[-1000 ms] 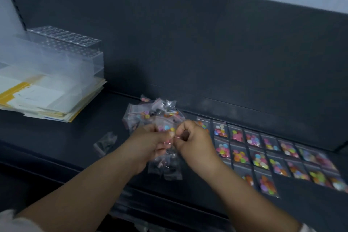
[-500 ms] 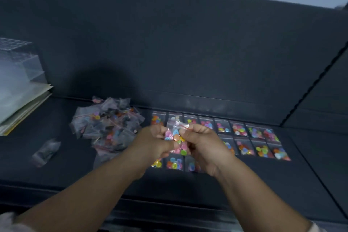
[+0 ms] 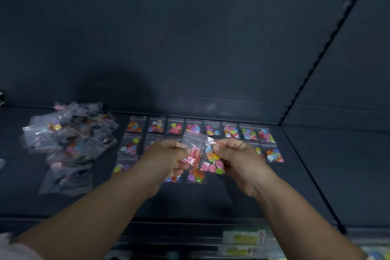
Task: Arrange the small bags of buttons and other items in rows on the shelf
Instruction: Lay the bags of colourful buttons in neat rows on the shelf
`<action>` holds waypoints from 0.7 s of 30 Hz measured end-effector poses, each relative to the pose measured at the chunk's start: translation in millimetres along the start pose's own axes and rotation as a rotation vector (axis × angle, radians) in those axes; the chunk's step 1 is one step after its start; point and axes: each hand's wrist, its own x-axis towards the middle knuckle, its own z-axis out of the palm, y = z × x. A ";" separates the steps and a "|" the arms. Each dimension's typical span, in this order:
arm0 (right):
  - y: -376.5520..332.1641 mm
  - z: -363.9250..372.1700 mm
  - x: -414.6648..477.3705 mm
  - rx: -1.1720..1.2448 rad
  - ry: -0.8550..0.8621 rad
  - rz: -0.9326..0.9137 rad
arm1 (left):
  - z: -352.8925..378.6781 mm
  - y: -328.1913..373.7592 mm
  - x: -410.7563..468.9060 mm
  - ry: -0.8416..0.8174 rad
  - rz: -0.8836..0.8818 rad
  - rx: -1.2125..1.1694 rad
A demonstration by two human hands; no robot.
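Above the dark shelf (image 3: pixel 263 192) my left hand (image 3: pixel 166 158) pinches a small clear bag of pink buttons (image 3: pixel 193 150). Right beside it my right hand (image 3: pixel 238 158) pinches another clear bag of mixed coloured buttons (image 3: pixel 212 160). The two bags hang side by side, touching or nearly so. Under and behind my hands, several bags of coloured buttons (image 3: pixel 231 132) lie flat in rows on the shelf; my hands hide part of the middle and front rows. A loose heap of bags (image 3: pixel 69 139) lies at the left.
The shelf's dark back panel (image 3: pixel 190 48) rises behind the rows. A slotted upright (image 3: pixel 320 53) divides this bay from the one at the right. Below the shelf's front edge, packaged goods (image 3: pixel 242 238) show on a lower level.
The view has swung right, so the papers and clear box at the left have left the frame. My hands have drawn apart, each now with its own bag, over the rows.
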 end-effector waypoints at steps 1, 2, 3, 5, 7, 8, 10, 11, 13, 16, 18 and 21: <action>1.2 -11.2 -0.3 -0.027 0.034 0.005 | 3.7 -0.1 1.0 0.016 0.000 -0.017; 2.7 -21.7 -0.6 -0.068 0.065 0.009 | 6.3 -0.1 1.8 0.031 0.002 -0.027; 5.2 -31.5 -0.4 -0.118 0.090 0.015 | 8.1 -0.2 2.7 0.044 0.008 -0.029; 11.3 -46.5 1.2 -0.222 0.124 0.020 | 11.2 -1.0 4.0 0.064 0.022 -0.020; 17.5 -52.5 4.5 -0.310 0.126 0.023 | 14.5 -2.4 5.3 0.079 0.033 -0.006; 20.2 -53.0 6.5 -0.344 0.112 0.022 | 16.3 -3.2 5.5 0.084 0.037 0.002; 25.1 -51.3 11.2 -0.413 0.084 0.007 | 20.3 -4.2 5.5 0.091 0.050 0.015; 27.2 -50.4 12.6 -0.472 0.080 -0.021 | 22.2 -4.4 5.4 0.093 0.057 0.020; 29.1 -51.3 12.3 -0.699 0.112 -0.130 | 25.4 -4.2 5.3 0.100 0.064 0.026; 28.2 -56.2 3.1 -1.016 0.184 -0.355 | 28.1 -3.8 4.9 0.105 0.073 0.029; 33.2 -60.4 0.2 -1.067 0.129 -0.447 | 28.7 -3.3 4.3 0.103 0.081 0.035; 45.3 -63.3 -1.2 -1.101 -0.006 -0.489 | 27.9 -2.7 3.8 0.104 0.090 0.036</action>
